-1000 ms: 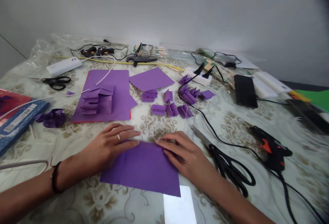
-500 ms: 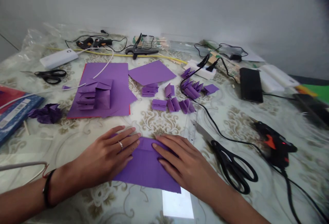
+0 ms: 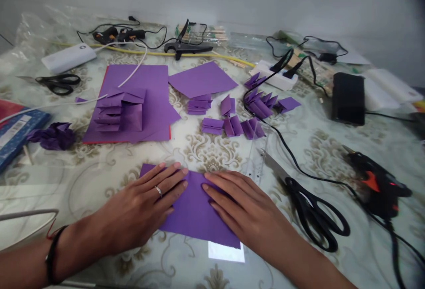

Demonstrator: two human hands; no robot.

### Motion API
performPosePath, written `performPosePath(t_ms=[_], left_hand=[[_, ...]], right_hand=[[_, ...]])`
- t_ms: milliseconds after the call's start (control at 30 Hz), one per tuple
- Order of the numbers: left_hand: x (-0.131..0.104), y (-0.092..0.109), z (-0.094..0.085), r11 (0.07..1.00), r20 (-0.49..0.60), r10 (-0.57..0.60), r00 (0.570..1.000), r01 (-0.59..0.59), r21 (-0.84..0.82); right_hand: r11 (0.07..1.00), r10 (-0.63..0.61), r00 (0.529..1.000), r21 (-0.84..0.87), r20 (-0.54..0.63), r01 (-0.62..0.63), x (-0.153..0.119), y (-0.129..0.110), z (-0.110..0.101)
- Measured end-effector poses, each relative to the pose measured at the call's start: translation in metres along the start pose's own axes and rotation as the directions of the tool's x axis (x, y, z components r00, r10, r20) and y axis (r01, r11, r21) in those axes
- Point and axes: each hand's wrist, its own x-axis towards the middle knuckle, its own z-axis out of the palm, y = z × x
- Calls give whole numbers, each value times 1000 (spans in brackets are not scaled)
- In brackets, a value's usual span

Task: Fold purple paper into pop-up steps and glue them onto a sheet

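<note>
A sheet of purple paper (image 3: pixel 199 218) lies on the patterned table in front of me. My left hand (image 3: pixel 151 200) rests flat on its left part, fingers stretched toward the far edge. Across its right part lies my right hand (image 3: pixel 239 200), palm down, with the fingers extended. Both hands press on the paper without gripping it. Beyond them are several small folded purple paper pieces (image 3: pixel 212 126). To the left, a larger folded purple piece (image 3: pixel 133 114) sits on a stack of purple sheets (image 3: pixel 152 76).
Right of my hands lie large black scissors (image 3: pixel 315 213), a clear ruler (image 3: pixel 255 160) and a glue gun (image 3: pixel 378 183) with its cord. Crumpled purple paper (image 3: pixel 53 136), smaller scissors (image 3: pixel 59 83) and a blue box (image 3: pixel 20 129) are on the left. A white power strip (image 3: pixel 274 74) stands behind.
The far strip of the purple sheet, folded or creased earlier, now lies flatter under my hands. The whole view has shifted slightly, and both hands stay on the paper.
</note>
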Motion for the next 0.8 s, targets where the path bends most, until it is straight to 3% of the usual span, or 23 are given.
performPosePath(t_ms=[233, 800], left_hand=[[-7, -8, -1, 998, 33, 27, 999, -25, -66], [-6, -7, -4, 990, 74, 11, 997, -1, -140]], right_hand=[[999, -1, 999, 35, 51, -1, -12, 3, 2], [998, 17, 994, 57, 108, -23, -13, 7, -5]])
